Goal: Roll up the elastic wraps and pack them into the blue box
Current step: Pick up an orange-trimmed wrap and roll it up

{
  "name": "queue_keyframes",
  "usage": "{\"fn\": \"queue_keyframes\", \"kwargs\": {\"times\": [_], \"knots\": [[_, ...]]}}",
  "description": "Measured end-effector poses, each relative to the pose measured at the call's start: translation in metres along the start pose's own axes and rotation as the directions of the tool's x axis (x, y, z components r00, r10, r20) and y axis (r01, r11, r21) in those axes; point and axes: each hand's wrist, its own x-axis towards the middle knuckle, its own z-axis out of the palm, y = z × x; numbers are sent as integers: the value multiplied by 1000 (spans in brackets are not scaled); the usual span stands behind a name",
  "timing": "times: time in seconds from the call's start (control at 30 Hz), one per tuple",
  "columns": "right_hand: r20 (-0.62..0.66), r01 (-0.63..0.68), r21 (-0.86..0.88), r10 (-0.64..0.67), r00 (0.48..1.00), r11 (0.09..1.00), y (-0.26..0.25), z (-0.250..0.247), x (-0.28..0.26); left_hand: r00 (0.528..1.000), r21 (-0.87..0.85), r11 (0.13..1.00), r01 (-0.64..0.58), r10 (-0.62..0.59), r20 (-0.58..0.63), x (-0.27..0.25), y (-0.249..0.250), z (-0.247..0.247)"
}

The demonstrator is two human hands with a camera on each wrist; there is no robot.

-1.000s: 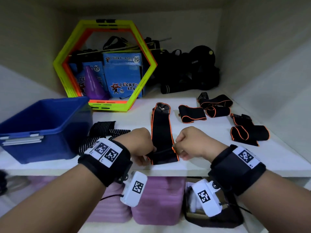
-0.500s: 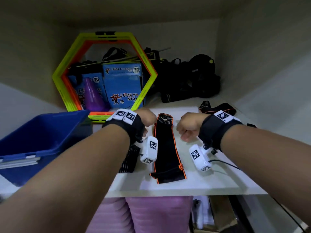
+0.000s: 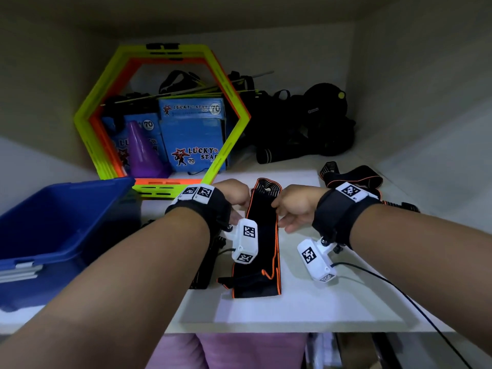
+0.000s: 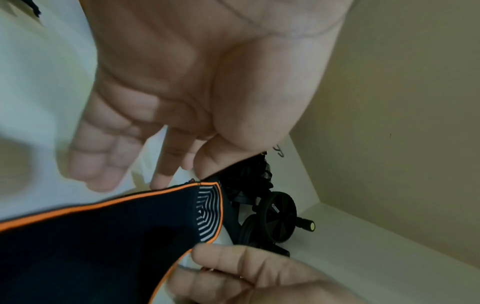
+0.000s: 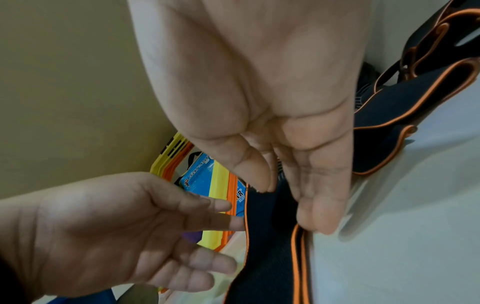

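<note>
- The left hand (image 3: pixel 234 194) pinches the far end of the wrap (image 3: pixel 262 235) between thumb and forefinger, the other fingers loose.
- The right hand (image 3: pixel 295 206) pinches the same end from the 3 o'clock side.
- The wrap, black with orange edging, lies lengthwise on the shelf (image 3: pixel 306 304), running from 12 to 6 o'clock.
- The blue box (image 3: pixel 61 235) stands at 9 o'clock.
- More wraps (image 3: pixel 354 177) lie at 2 o'clock.

Both hands, left hand (image 3: pixel 234 193) and right hand (image 3: pixel 295 206), sit at the far end of the flat black-and-orange wrap (image 3: pixel 262 235), blue box (image 3: pixel 53 235) off left.
</note>
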Motion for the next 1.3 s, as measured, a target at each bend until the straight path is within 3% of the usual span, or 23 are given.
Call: {"fn": "queue_keyframes", "kwargs": {"times": [0.17, 0.3, 0.4, 0.53, 0.63, 0.77, 0.97, 1.07, 1.2, 1.3], "knots": [[-8, -9, -104, 9, 1000, 994, 7, -2, -4, 999, 179, 983, 43, -38, -27, -28, 6, 0], [92, -42, -163, 58, 994, 986, 18, 1, -22, 993, 191, 974, -118, 117, 15, -69, 2, 5], [131, -14, -185, 39, 991, 983, 34, 6, -38, 966, 264, 938, -225, 249, -63, -111, -28, 12], [105, 58, -106, -47, 993, 993, 50, 12, -56, 930, 471, 856, -213, 326, -171, -155, -70, 38], [75, 72, -27, -69, 995, 997, 54, 15, -67, 924, 386, 898, -210, 311, -222, -162, -86, 59], [70, 85, 37, -87, 994, 996, 56, 22, -81, 909, 64, 970, -236, 244, -339, -158, -93, 73], [74, 111, 138, -122, 990, 984, 60, 37, -104, 878, -259, 904, -339, 205, -433, -155, -102, 85], [16, 121, 174, -126, 992, 977, 65, 40, -111, 876, -342, 861, -378, 213, -432, -155, -105, 90], [-80, 146, 17, -144, 986, 989, 72, 36, -113, 866, -362, 838, -408, 231, -443, -152, -111, 92], [-94, 143, 37, -139, 986, 989, 74, 38, -116, 877, -389, 829, -402, 227, -423, -151, -114, 95]]}}
